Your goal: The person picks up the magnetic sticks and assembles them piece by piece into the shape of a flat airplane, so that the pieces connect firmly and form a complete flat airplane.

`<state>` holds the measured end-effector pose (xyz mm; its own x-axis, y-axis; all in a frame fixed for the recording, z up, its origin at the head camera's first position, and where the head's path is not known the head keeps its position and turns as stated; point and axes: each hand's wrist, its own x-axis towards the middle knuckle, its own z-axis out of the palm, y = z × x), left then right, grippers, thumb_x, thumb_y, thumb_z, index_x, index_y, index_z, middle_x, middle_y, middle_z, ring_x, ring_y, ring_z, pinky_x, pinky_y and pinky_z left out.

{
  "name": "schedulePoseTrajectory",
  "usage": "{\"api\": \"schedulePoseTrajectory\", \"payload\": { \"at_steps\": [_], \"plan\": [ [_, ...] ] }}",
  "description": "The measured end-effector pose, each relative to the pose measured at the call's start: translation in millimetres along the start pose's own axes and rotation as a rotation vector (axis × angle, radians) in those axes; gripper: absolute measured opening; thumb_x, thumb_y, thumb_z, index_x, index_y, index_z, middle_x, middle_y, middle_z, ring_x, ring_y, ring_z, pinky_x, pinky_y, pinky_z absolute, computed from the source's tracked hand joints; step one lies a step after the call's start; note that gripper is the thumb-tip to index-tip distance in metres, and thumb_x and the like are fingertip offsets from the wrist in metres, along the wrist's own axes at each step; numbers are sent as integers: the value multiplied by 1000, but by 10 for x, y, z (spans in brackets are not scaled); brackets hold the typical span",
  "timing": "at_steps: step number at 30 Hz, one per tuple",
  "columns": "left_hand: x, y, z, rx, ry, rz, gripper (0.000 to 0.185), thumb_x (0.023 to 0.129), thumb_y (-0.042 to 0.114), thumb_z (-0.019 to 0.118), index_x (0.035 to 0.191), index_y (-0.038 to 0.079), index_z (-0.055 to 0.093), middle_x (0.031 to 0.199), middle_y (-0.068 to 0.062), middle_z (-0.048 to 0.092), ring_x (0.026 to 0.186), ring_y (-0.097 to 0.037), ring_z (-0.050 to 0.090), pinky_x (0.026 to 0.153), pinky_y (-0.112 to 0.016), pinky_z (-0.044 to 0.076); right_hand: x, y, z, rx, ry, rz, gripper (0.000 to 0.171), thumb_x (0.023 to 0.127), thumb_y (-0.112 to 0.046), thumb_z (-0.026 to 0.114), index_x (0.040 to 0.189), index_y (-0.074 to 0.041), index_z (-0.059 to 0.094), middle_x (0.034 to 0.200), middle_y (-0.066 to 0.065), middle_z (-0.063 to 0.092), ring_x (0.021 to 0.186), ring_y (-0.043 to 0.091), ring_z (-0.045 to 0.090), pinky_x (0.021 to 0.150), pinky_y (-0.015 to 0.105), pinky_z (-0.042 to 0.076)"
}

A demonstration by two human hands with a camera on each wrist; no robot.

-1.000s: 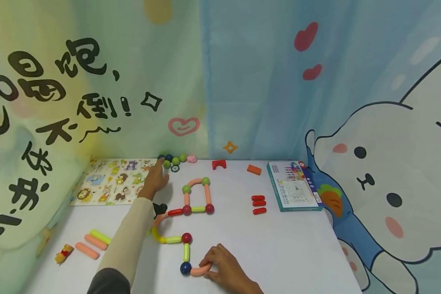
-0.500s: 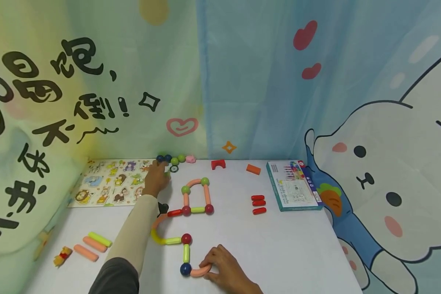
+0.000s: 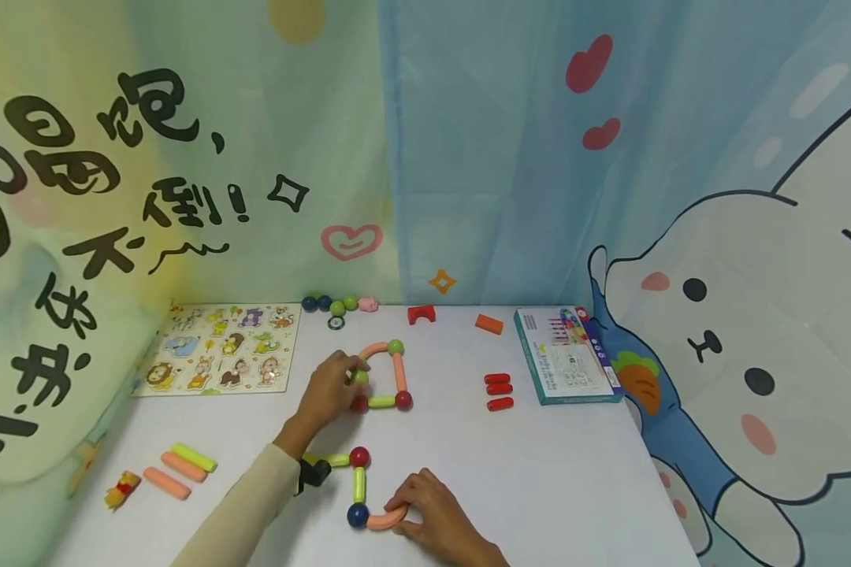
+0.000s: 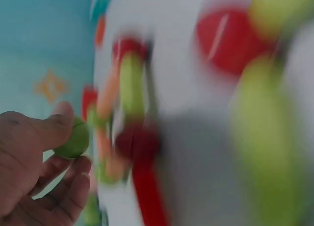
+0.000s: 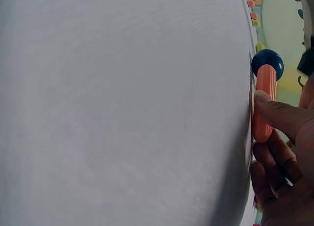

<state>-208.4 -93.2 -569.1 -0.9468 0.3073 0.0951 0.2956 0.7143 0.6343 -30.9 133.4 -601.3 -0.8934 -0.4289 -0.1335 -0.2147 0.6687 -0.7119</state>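
Note:
My left hand point(image 3: 333, 386) pinches a green ball point(image 4: 74, 138) between thumb and fingers, above the left side of a chain of balls and sticks. That hand and arm hide part of the chain, including the red stick point(image 4: 149, 191), which shows in the left wrist view. My right hand point(image 3: 440, 516) pinches a curved peach stick point(image 5: 265, 103) near its free end. The stick's other end touches a dark blue ball point(image 3: 358, 515). From there a yellow-green stick point(image 3: 358, 484) runs up to a red ball point(image 3: 359, 457). Farther back, sticks and balls form a closed loop point(image 3: 400, 372).
A sticker sheet point(image 3: 220, 346) lies back left, beside several spare balls point(image 3: 336, 308). Spare sticks point(image 3: 184, 466) and a bear figure point(image 3: 122, 490) are on the left. Red sticks point(image 3: 499, 389) and a box point(image 3: 567, 358) lie right. A curtain point(image 3: 468, 157) hangs behind the table.
My left hand has come back from the spare balls at the rear, toward the chain, carrying a green ball. My right hand stays on the curved peach stick.

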Motion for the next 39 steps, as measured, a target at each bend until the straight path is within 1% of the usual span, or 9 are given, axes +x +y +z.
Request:
{"api": "schedulePoseTrajectory", "payload": {
  "at_steps": [4,10,17,20,23,27,31,35,39],
  "plan": [
    [-305,219,242,-9,-97,93,27,88,11,86,114,16,79,105,1,67,88,-11,57,80,-30,52,2,29,16,-15,23,-42,23,87,-22,88,109,-29,81,104,-20,68,97,-4,51,89,22,50],
    [-558,285,555,68,-176,171,29,87,19,89,114,20,78,108,4,71,93,-8,58,90,-33,56,-8,73,-6,64,37,-61,25,89,-19,87,112,-27,80,104,-19,73,102,-3,56,92,24,53],
    [-722,296,506,99,-72,127,48,82,25,93,125,23,71,130,0,70,113,-18,63,103,-42,55,56,193,-134,207,175,-30,18,88,-23,88,103,-23,78,98,-9,74,92,6,66,82,24,56],
    [-893,340,417,130,1,100,45,80,30,95,119,25,73,117,2,69,105,-15,59,97,-37,54,160,216,-203,174,291,-2,20,88,-21,88,104,-21,76,97,-6,73,87,12,66,77,25,56],
    [-1116,402,389,170,48,142,33,79,35,95,105,25,76,96,5,67,89,-10,51,81,-33,48,307,186,-284,104,349,20,34,88,-20,88,119,-21,74,106,-2,72,90,16,65,79,28,55],
    [-1399,477,498,247,38,247,29,78,47,93,91,26,77,85,11,65,86,-7,51,79,-33,48,508,107,-352,-34,301,5,52,90,-23,87,138,-25,69,126,1,69,105,19,66,89,34,56],
    [-1545,510,662,355,-18,267,34,76,53,92,91,26,78,82,12,64,87,-11,50,77,-31,43,626,56,-335,-113,243,-3,41,92,-20,84,131,-22,74,122,-1,69,107,15,65,93,35,56],
    [-1598,510,745,417,-30,243,34,75,49,93,91,23,77,79,10,62,84,-12,45,73,-29,37,577,60,-338,-48,179,-15,28,91,-13,84,118,-17,77,103,-2,68,92,11,62,83,26,52],
    [-1654,485,784,415,43,246,28,79,43,91,90,24,75,79,11,63,81,-11,42,71,-29,35,391,90,-370,100,74,-6,24,90,-11,84,114,-14,77,98,-2,69,84,8,62,76,21,51]
  ]
}}
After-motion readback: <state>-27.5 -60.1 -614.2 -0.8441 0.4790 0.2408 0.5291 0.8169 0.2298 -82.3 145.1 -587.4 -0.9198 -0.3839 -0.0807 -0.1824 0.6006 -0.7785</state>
